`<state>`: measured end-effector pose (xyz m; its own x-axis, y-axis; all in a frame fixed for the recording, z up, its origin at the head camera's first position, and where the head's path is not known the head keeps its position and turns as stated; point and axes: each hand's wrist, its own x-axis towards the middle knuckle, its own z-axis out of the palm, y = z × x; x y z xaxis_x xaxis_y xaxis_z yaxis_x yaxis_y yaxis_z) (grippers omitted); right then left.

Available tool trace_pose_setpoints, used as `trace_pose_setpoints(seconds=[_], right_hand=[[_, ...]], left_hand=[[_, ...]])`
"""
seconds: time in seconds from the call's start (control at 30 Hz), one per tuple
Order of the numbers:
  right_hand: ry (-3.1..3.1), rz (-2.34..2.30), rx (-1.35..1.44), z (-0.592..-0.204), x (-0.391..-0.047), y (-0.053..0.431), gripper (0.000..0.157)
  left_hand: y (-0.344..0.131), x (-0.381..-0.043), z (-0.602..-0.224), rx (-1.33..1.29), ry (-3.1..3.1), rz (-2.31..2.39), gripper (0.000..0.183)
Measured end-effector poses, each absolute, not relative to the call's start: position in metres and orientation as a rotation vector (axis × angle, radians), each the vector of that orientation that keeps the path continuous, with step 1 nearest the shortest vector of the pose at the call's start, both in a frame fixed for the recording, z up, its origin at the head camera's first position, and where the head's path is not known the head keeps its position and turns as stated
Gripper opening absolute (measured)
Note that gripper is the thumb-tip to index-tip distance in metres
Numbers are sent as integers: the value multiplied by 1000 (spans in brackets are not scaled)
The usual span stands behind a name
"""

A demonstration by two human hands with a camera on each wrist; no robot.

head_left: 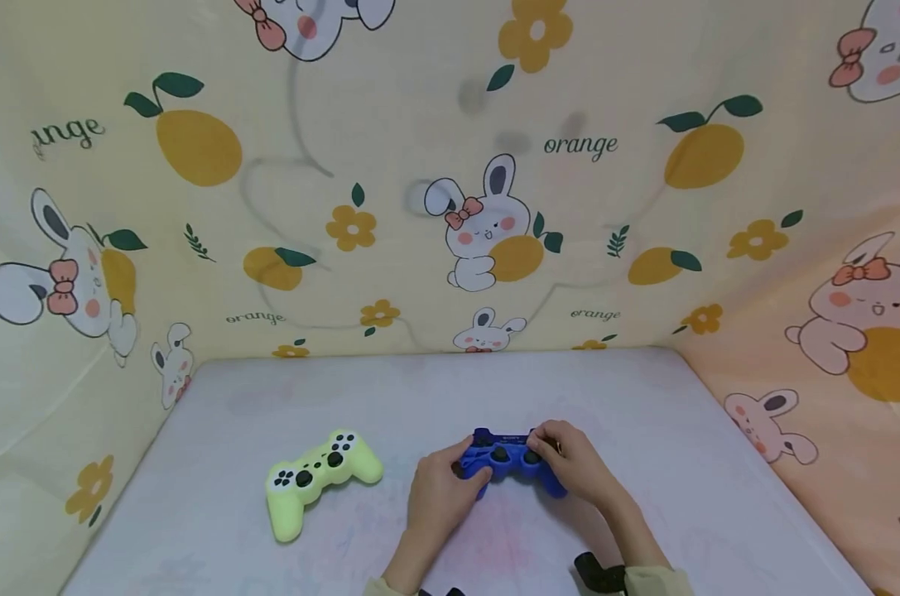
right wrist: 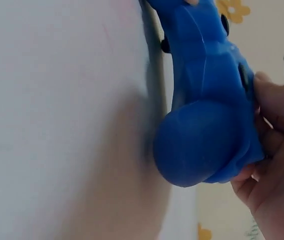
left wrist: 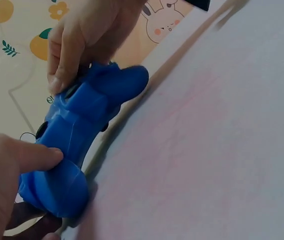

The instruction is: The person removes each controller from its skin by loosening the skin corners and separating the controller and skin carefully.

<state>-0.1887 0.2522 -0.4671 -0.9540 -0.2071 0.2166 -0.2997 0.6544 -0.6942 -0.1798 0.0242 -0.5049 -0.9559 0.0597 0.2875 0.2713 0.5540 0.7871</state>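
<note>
Between my two hands is a blue game controller (head_left: pixel 515 468) with black thumbsticks. A lighter blue, soft-looking cover (left wrist: pixel 74 135) wraps it, and a darker blue strip of controller shows along its far edge in the head view. My left hand (head_left: pixel 440 494) grips the left end, thumb on top and fingers underneath. At the far right corner, my right hand (head_left: pixel 573 460) pinches the edge with thumb and fingers. In the right wrist view, the right handle (right wrist: pixel 194 145) of the cover bulges toward the camera, and the right fingertips are partly hidden behind the controller.
A pale green game controller (head_left: pixel 320 470) lies on the white table (head_left: pixel 464 389) to the left of my hands. Patterned cloth (head_left: pixel 390 165) with rabbits and oranges encloses the table at the back and both sides.
</note>
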Motion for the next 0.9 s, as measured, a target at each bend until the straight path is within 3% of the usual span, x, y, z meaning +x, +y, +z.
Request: trace_pose_setpoints(seconds=[0.17, 0.3, 0.43, 0.9], right_hand=[[-2687, 1129, 458, -469, -183, 249, 8], [-2661, 1129, 447, -473, -183, 249, 8], [-2642, 1133, 488, -477, -187, 250, 9], [-2653, 1109, 501, -475, -186, 252, 7]], left_hand=[[22, -183, -503, -403, -2553, -1299, 52], [21, -184, -502, -513, -2594, -1261, 63], [22, -183, -506, -513, -2637, -1260, 75], [29, -185, -507, -443, -2659, -1087, 73]])
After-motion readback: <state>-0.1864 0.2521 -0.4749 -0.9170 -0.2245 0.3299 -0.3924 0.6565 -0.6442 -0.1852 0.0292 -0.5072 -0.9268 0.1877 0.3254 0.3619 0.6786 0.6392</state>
